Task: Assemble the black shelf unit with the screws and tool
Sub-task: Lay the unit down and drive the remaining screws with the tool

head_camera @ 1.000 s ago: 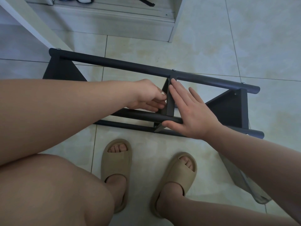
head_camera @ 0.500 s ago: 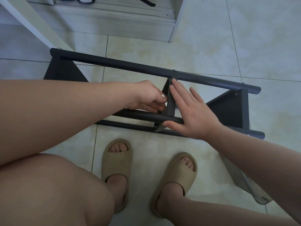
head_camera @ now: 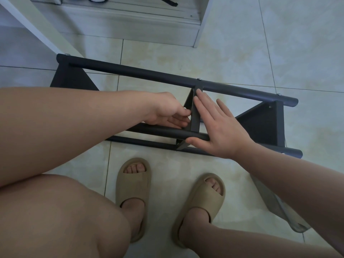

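Fingers (head_camera: 203,104) flank middle panel (head_camera: 195,120) of shelf unit (head_camera: 149,75), touching.

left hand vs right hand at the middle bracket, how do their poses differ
The left hand has curled fingers at the left face of the middle bracket; the right hand lies flat, fingers straight, against its right side. The right hand spans from the near tube almost to the far tube; the left hand is bunched just above the near tube. Both touch the same bracket.
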Demonstrator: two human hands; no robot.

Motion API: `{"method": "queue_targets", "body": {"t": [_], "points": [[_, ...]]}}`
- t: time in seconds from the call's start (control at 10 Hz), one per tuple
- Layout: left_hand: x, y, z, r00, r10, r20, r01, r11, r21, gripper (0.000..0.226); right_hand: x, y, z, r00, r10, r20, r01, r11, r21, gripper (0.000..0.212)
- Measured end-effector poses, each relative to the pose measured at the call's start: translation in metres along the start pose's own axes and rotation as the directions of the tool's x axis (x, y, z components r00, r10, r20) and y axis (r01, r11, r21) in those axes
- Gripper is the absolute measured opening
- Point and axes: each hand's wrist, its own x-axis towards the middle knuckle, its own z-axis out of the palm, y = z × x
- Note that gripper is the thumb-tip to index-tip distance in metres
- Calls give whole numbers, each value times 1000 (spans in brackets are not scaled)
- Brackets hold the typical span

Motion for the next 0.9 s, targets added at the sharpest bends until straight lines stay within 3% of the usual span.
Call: {"method": "queue_targets", "body": {"t": [0.5, 0.9], "points": [[-4, 1, -1, 1000, 24, -13, -22, 994, 110, 10, 0, 0, -1, 1000, -1, 10, 1, 1000, 0, 106], [-6, -1, -11, 996, 64, 59, -78, 963, 259, 14, 0, 0, -1, 1000, 0, 6, 0, 1000, -3, 107]]}}
